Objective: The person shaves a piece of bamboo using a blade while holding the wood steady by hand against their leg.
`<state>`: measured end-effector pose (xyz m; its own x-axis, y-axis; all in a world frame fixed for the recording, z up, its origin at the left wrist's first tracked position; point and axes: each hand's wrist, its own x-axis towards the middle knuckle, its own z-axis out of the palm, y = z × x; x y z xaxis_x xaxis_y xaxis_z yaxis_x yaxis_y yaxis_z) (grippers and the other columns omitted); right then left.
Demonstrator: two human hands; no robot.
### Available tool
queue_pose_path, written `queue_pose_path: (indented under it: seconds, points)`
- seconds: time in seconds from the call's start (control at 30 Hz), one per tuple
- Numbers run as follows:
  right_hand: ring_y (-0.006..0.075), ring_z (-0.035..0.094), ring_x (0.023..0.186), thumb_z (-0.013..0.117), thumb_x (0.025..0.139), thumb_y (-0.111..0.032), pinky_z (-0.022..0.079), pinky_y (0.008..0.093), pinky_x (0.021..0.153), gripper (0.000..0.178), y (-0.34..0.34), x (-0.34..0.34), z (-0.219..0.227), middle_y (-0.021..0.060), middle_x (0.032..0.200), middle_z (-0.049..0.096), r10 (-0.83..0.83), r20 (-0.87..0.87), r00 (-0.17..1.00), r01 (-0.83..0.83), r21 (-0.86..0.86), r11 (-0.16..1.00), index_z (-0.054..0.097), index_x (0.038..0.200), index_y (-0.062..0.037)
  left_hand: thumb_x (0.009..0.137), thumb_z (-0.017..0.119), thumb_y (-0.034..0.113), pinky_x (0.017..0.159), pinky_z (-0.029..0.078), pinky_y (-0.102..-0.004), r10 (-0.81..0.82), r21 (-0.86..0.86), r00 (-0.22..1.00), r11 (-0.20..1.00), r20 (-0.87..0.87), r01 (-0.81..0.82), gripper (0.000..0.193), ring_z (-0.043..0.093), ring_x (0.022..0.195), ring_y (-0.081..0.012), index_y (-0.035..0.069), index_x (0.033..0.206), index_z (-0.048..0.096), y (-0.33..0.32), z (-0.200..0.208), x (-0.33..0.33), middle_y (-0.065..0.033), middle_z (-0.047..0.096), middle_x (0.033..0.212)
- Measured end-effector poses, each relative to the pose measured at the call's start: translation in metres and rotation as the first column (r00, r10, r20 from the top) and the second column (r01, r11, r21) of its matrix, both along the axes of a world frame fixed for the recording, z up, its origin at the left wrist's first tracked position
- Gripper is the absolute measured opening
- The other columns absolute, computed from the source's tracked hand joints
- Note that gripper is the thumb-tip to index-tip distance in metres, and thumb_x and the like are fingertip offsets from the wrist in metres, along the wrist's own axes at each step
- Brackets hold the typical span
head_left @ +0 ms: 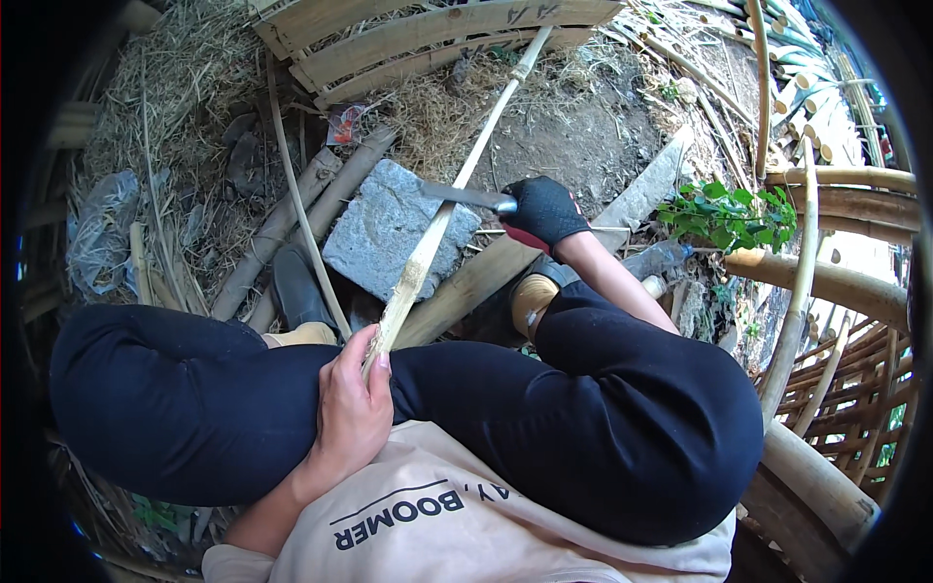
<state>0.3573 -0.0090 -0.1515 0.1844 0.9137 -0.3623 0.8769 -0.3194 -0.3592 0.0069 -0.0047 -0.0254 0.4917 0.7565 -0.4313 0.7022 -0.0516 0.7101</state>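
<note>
My bare left hand [355, 403] is closed round the near end of a long, pale split bamboo strip [462, 185]. The strip slants up and away to the right, across a rough grey stone block [374, 228], and its far end reaches the wooden slats. Fuzzy, frayed fibres show along the part near my left hand. In a black glove with red on it, my right hand [546, 214] grips the handle of a knife [462, 195]. The blade points left and lies across the strip above the stone's right side; whether its edge touches the strip I cannot tell.
Slatted wooden crate [389, 58] at the far side; thick bamboo poles [466, 291] beside the stone. Leafy green plant [729, 216] and clear plastic bottle [656, 260] to the right. Stacked cut bamboo [812, 87] far right, woven basket [855, 398] near right, plastic bag [102, 228] left.
</note>
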Motion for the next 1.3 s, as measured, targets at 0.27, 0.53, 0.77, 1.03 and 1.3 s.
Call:
queue_pose_path:
  seconds: [0.27,0.53,0.77,1.03,1.3]
  points:
    - [0.0417,0.072,0.095,0.072,0.087,-0.046,0.056,0.0473,0.087,0.043,-0.010,0.063,0.001,0.0243,0.100,0.075,-0.319,0.054,0.946,0.322,-0.075,0.944,0.077,0.107,-0.0093,0.098,0.059,0.005,0.079,0.053,-0.0468,0.022,0.046,0.996,0.999,0.087,-0.026,0.028,0.070,0.081,-0.0393,-0.004,0.125,0.061,-0.005,-0.002,-0.002,-0.0222,0.071,0.090]
    - [0.0410,0.072,0.091,0.076,0.088,-0.053,0.056,0.0476,0.080,0.045,-0.016,-0.009,0.029,0.0185,0.097,0.075,-0.201,-0.120,0.972,0.216,0.124,0.969,0.072,0.111,-0.0148,0.102,0.059,0.003,0.068,0.050,-0.0229,0.118,-0.214,0.980,0.973,0.158,-0.083,0.033,0.062,0.079,-0.0080,-0.008,0.133,0.056,-0.001,-0.005,0.003,-0.0098,0.067,0.096]
    - [0.0087,0.061,0.073,0.066,0.102,-0.040,0.049,0.0271,0.066,0.037,-0.048,-0.005,0.017,-0.0025,0.086,0.068,-0.560,-0.745,0.361,0.363,-0.441,0.821,0.068,0.119,-0.0077,0.101,0.059,0.002,0.067,0.052,-0.0284,0.128,-0.188,0.976,0.978,0.176,-0.094,0.030,0.065,0.076,-0.0144,-0.008,0.129,0.059,-0.002,-0.004,0.009,-0.0127,0.069,0.092]
    - [0.0071,0.062,0.082,0.062,0.104,-0.020,0.051,0.0256,0.077,0.034,-0.081,0.004,0.013,-0.0050,0.097,0.067,-0.468,-0.835,-0.289,0.410,-0.550,0.728,0.061,0.135,-0.0061,0.098,0.061,0.002,0.068,0.056,-0.0326,0.158,-0.202,0.978,0.971,0.139,-0.128,0.027,0.072,0.075,-0.0195,-0.007,0.123,0.062,-0.001,-0.003,0.007,-0.0157,0.072,0.087]
    - [0.0107,0.064,0.088,0.064,0.104,-0.020,0.051,0.0273,0.082,0.033,-0.083,-0.011,0.015,0.0011,0.102,0.070,-0.534,-0.798,-0.280,0.379,-0.603,0.702,0.063,0.134,-0.0075,0.099,0.059,0.002,0.069,0.056,-0.0324,0.158,-0.203,0.971,0.972,0.177,-0.121,0.027,0.071,0.076,-0.0193,-0.007,0.124,0.062,-0.001,-0.002,0.007,-0.0162,0.073,0.089]
